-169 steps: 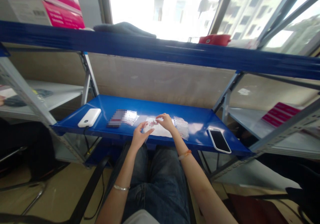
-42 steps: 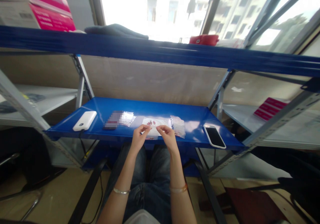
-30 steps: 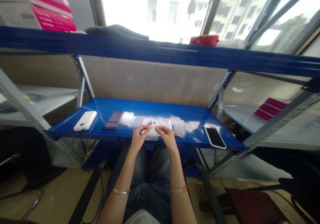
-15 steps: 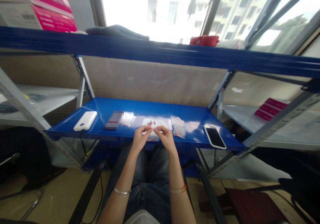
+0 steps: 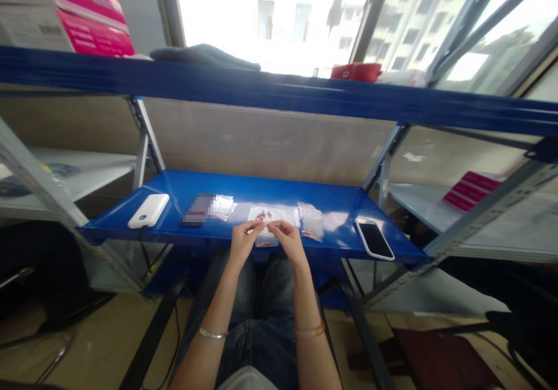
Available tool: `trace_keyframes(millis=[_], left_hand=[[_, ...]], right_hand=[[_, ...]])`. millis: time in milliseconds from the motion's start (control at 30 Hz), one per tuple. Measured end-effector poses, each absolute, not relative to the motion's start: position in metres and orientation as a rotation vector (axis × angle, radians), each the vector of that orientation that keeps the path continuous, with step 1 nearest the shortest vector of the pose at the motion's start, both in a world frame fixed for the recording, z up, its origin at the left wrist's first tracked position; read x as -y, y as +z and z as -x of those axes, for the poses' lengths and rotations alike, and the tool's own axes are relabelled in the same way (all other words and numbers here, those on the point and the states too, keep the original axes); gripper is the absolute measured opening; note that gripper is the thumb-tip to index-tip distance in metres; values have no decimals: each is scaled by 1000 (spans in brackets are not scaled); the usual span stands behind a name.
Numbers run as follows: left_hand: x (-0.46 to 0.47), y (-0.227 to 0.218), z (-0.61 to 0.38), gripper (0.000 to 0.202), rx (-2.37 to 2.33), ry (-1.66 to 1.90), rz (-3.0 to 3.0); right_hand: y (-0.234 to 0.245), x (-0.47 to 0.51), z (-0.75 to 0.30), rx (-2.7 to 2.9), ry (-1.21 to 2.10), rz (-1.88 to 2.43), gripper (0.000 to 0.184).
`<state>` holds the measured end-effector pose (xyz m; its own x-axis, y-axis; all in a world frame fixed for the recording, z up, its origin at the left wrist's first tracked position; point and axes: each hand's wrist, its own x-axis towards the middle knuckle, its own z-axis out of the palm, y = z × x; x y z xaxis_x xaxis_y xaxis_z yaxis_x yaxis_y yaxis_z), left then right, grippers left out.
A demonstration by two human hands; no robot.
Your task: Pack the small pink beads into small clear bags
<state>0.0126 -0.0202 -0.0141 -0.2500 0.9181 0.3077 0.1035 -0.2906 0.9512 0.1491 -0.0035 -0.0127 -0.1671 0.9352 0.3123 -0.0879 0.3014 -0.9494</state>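
My left hand (image 5: 244,238) and my right hand (image 5: 285,238) meet fingertip to fingertip over the front edge of the blue shelf table (image 5: 279,185). Both are closed in a pinch, and what lies between the fingers is too small to make out. Just beyond them several small red pieces (image 5: 263,215) lie on a white sheet or bag (image 5: 283,213). More red bits (image 5: 264,244) show below the fingers. Right of my right hand is a stack of clear plastic bags (image 5: 311,221) with reddish contents. To the left lie clear bags (image 5: 224,207) that look flat.
A white power bank (image 5: 149,210) with a cable sits at the left, near a dark blurred-out item (image 5: 196,211). A white-framed phone (image 5: 375,239) lies at the right end. The upper blue shelf beam (image 5: 279,90) crosses ahead; metal uprights stand on both sides.
My fingers have shifted slightly, with the left hand's fingers a little straighter at the tips. The things on the table stay where they were.
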Motion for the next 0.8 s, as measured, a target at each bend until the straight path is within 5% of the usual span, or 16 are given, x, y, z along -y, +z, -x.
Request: trace_keyframes(millis=[800], left_hand=[[21, -6, -22, 32, -1200, 1599, -1362]], right_hand=[[-4, 5, -157, 1470, 1160, 828, 34]])
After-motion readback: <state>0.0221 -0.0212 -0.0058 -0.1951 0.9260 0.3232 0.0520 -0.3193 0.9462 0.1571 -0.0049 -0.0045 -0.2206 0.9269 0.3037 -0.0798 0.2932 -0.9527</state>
